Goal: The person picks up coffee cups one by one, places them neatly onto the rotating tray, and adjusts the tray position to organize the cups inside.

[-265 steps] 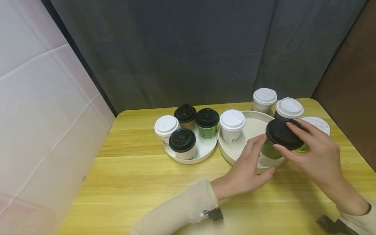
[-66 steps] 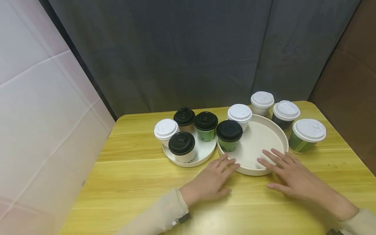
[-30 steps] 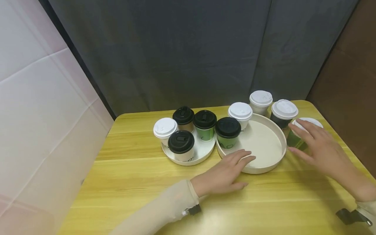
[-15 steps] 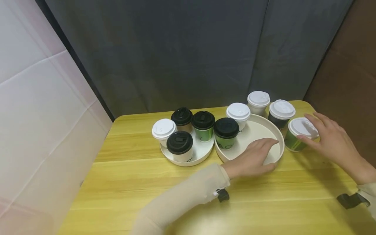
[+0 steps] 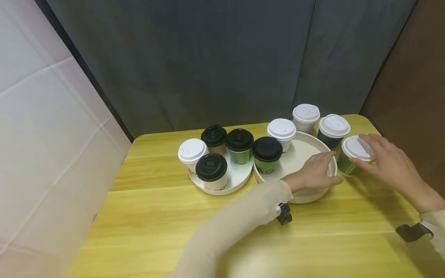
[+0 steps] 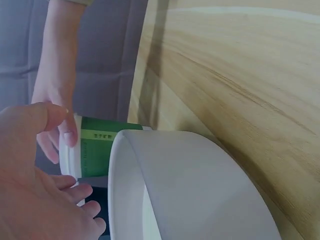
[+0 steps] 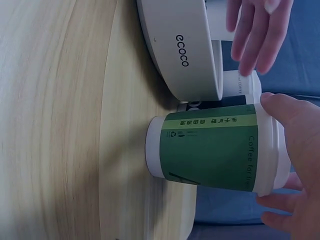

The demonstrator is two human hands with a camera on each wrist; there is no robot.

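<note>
My right hand (image 5: 396, 166) grips the white lid of a green paper coffee cup (image 7: 210, 147), thumb on the near side and fingers round the far side. The cup stands upright right of the large cream round tray (image 5: 334, 170). My left hand (image 5: 314, 173) is over that tray's right part, thumb and fingers spread, pointing at the green cup but apart from it; it holds nothing. On the tray's left side stand a green cup with a black lid (image 5: 267, 154) and a white-lidded cup (image 5: 282, 133). The left wrist view shows the tray's outer wall (image 6: 200, 180) close up.
A smaller white tray (image 5: 240, 185) on the left holds several lidded cups, among them a white cup with a black lid (image 5: 212, 172). Behind the large tray stand a white cup (image 5: 306, 117) and a dark cup with a white lid (image 5: 332, 131). A dark cloth wall (image 5: 208, 58) rises behind the table.
The black-lidded green cup, earlier in my right hand, now stands on the large tray. My right hand has moved onto the white-lidded green cup. My left hand has moved right over the tray.
</note>
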